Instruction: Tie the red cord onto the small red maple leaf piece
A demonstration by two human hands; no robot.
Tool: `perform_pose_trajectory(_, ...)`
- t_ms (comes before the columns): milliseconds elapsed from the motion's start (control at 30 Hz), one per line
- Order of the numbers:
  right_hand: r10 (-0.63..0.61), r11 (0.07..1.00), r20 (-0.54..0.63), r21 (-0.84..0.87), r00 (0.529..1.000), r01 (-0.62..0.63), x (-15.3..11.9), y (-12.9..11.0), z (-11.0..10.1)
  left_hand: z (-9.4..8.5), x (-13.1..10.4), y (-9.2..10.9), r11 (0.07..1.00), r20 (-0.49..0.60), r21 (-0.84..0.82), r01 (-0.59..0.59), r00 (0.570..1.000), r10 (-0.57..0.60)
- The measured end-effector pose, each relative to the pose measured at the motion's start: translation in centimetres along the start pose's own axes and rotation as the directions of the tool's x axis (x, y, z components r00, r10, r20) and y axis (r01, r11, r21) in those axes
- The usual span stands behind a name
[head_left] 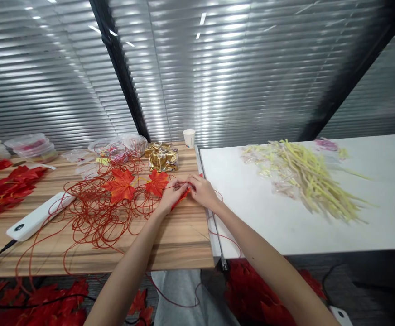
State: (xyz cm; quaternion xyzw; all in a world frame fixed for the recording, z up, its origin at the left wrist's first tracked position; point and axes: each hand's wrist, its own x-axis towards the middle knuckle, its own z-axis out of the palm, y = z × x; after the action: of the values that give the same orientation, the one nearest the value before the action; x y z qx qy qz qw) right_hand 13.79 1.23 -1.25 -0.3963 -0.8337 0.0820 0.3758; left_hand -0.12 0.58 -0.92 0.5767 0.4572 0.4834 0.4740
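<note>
Just below the frame's centre, we have a partly hidden red leaf (185,195) at our left hand (173,192) and right hand (200,189), fingers closed and nearly meeting. To its left, orange-red leaves (119,186) lie over tangled red cord (97,219) on the wood-grain tabletop (180,249).

- The left hand (172,194) and right hand (202,190) pinch a mostly hidden red piece (184,195) above the wooden table (180,253).
- Two red leaves (120,185) lie by tangled red cord (93,213).
- Gold packets (162,159) sit near a white cup (189,138).
- Yellow strips (315,181) cross the white table (252,226).
</note>
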Motion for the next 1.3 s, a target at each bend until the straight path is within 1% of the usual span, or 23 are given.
perform_pose_trajectory(367,-0.009,0.999,0.019,-0.036,1.0,0.009,-0.02,0.04,-0.01,0.13,-0.2,0.41,1.0,0.021,0.003,0.005,1.0,-0.005)
perform_pose_trajectory(667,-0.01,0.999,0.029,-0.038,1.0,0.011,0.03,-0.11,-0.18,0.12,-0.01,0.09,1.0,0.006,-0.006,0.012,1.0,-0.012)
perform_pose_trajectory(867,0.004,1.0,0.034,-0.025,0.999,-0.003,0.0,-0.28,-0.3,0.06,-0.12,0.11,1.0,0.02,0.001,0.015,1.0,-0.015)
perform_pose_trajectory(1067,0.013,1.0,0.038,-0.003,0.999,-0.013,0.04,-0.45,-0.47,0.07,-0.04,-0.19,1.0,-0.005,-0.031,0.0,1.0,0.0)
perform_pose_trajectory(1300,0.012,1.0,0.028,-0.009,1.0,-0.012,-0.01,-0.33,-0.29,0.1,-0.05,-0.03,0.999,-0.011,-0.043,0.0,1.0,-0.001)
